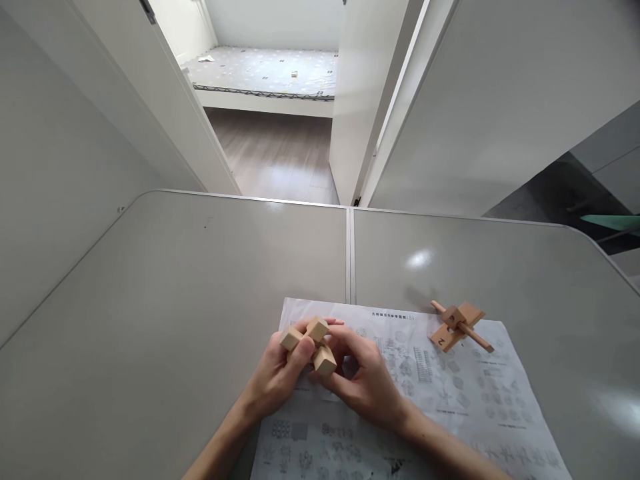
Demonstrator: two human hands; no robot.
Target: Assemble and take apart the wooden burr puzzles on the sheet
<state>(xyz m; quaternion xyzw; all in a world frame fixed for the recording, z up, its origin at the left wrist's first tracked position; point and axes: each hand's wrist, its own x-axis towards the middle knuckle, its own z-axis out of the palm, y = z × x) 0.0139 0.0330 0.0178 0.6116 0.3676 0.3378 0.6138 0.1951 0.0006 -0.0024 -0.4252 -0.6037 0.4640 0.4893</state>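
Note:
Between my two hands is a pale wooden interlocking burr puzzle [324, 360], held just above a printed sheet. My left hand [280, 373] grips it from the left, thumb pressed on the front between the square bar ends. From the right, my right hand [367, 377] has its curled fingers and thumb on the puzzle's side; the fingertips are partly hidden behind it. Underneath lies the instruction sheet [425, 400], covered in small diagrams. On its upper right part rests a second, browner wooden puzzle [453, 327] with a round rod through it and a number 2 on one piece.
The grey table [175, 300] has a metal seam [350, 253] running across it and a raised metal rim. Beyond the far edge stands a doorway with a white door [367, 87]; through it a bed [265, 70] shows. A green object [610, 221] is at the right.

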